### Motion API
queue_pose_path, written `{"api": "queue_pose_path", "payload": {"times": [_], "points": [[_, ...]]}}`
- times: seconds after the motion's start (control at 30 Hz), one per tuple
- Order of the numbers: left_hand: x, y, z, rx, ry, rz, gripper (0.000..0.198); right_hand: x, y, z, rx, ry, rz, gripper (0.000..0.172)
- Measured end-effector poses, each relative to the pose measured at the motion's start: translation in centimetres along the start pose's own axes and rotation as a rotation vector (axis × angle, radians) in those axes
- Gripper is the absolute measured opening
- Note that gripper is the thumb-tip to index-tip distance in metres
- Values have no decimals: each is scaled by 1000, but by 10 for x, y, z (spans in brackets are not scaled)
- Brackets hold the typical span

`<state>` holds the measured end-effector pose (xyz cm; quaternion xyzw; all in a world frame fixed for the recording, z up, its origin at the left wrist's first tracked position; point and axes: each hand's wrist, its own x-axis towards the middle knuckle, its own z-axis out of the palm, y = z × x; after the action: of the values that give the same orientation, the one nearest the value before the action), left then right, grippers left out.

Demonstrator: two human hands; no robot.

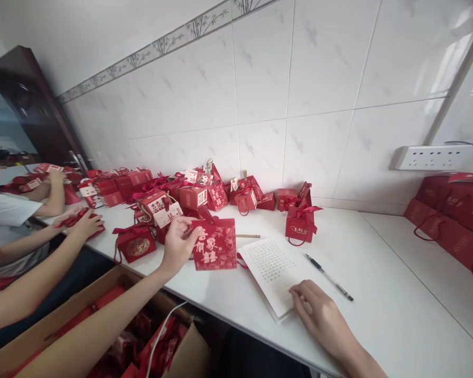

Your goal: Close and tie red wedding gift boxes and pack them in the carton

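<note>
My left hand grips the left edge of a flat red gift box with gold characters, held upright just above the white counter. My right hand rests on the lower corner of a white sheet of printed characters, fingers curled and pressing the paper. A black pen lies on the counter just right of the sheet. A small red gift bag with a ribbon stands behind the paper.
Several red gift boxes crowd the counter along the tiled wall. Larger red bags lie at the right under a power strip. Other people's arms work at the left. A cardboard carton of red packaging sits below the counter edge.
</note>
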<state>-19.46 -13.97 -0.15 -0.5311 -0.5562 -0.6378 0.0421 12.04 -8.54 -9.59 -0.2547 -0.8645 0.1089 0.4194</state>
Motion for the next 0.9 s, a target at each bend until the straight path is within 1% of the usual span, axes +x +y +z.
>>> {"api": "queue_pose_path", "payload": {"times": [0.07, 0.13, 0.2, 0.27, 0.37, 0.47, 0.53, 0.6, 0.7, 0.83, 0.9], "points": [[-30, 13, -10, -23, -64, -26, 22, 3, -5, 1, 18, 62, -7, 20], [-55, 22, -14, -40, -134, -57, 19, 9, -18, 2, 38, 146, -20, 13], [-72, 28, -13, -66, -178, -70, 16, 18, -38, 5, 67, 206, -50, 9], [-80, 32, -10, -92, -202, -74, 15, 30, -61, 8, 106, 213, -91, 16], [-80, 37, -8, -113, -253, -72, 16, 51, -87, 16, 171, 161, -102, 23], [-76, 42, -9, -121, -333, -6, 16, 65, -98, 26, 229, 106, -90, 17], [-72, 44, -9, -97, -355, 79, 16, 69, -100, 33, 254, 95, -86, 12], [-68, 46, -7, -50, -356, 137, 16, 69, -100, 38, 263, 86, -91, 11], [-60, 48, -3, 26, -360, 197, 15, 68, -100, 41, 245, 76, -92, 13], [-55, 46, 0, 102, -348, 375, 8, 69, -100, 42, 187, 83, -85, 14], [-57, 44, 1, 105, -325, 396, 3, 69, -101, 45, 165, 82, -69, 16]]}}
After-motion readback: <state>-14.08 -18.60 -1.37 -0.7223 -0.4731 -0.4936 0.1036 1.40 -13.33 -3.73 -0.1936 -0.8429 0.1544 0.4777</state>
